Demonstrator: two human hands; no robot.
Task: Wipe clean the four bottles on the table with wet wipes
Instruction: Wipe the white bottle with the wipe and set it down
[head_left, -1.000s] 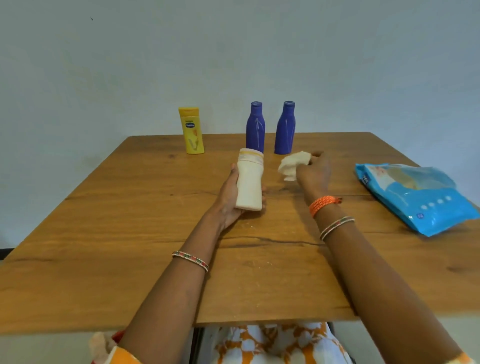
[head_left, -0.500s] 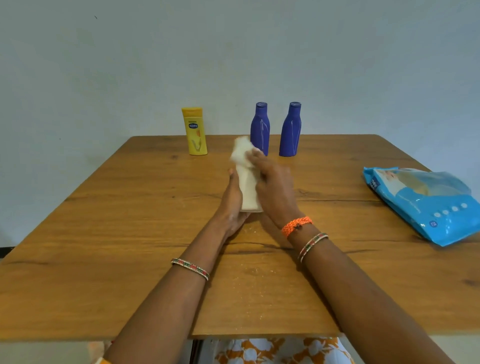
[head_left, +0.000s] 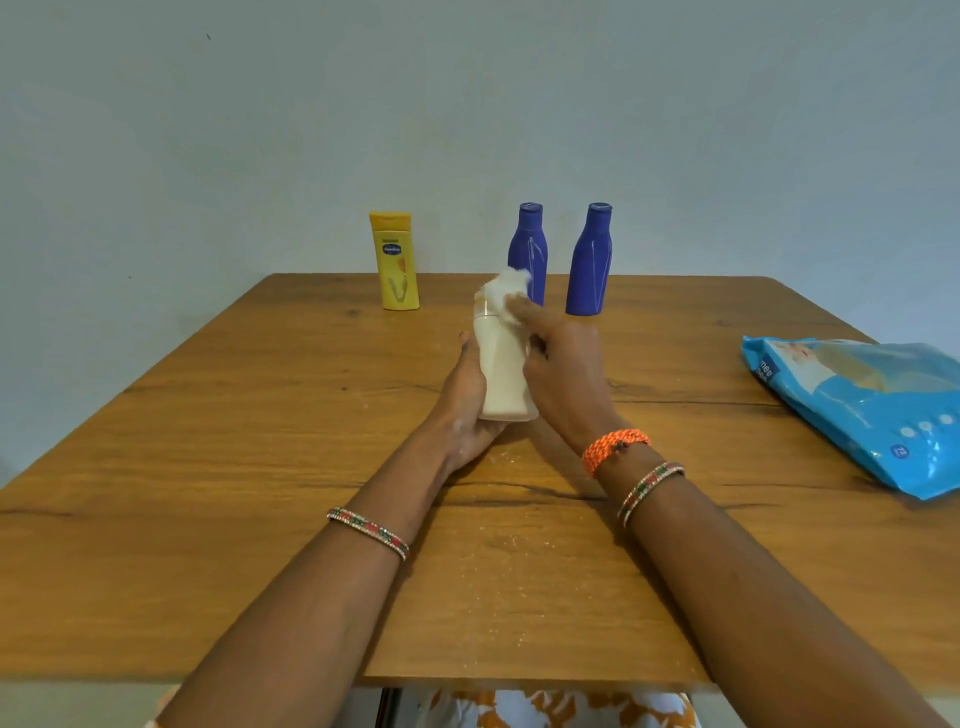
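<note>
Wooden counter (head_left: 208, 467), wide, dark grain cracks running across it; pale wall behind.

Blue wet-wipe pack (head_left: 862, 410) lying flat at the right edge of the counter, well apart from the hands.

Both forearms reach in from the near edge. Beaded bangle on each wrist; the right wrist also carries an orange braided band (head_left: 613, 447).

Cream bottle (head_left: 501, 371), mid-counter, tilted with its top away from the person. Left hand (head_left: 465, 410) cups it from the left and underneath; grip closed around the lower body, thumb lying up the left side. Whether the base touches the counter, cannot tell.

Right hand (head_left: 563, 374) lies against the right side of the cream bottle, forefinger stretched up to its cap. Grip holds a bunched white wet wipe (head_left: 506, 291) pressed onto the bottle's top; the remaining fingers curl toward the bottle's side.

Back row near the far edge, all upright:
- yellow bottle (head_left: 396, 262), left, standing on its flat cap, blue label patch, well apart from the others.
- left blue bottle (head_left: 529, 249), directly behind the wipe, lower part hidden by it.
- right blue bottle (head_left: 591, 260), just beside the first, small gap between them.

Fine pale specks on the counter between the forearms.
</note>
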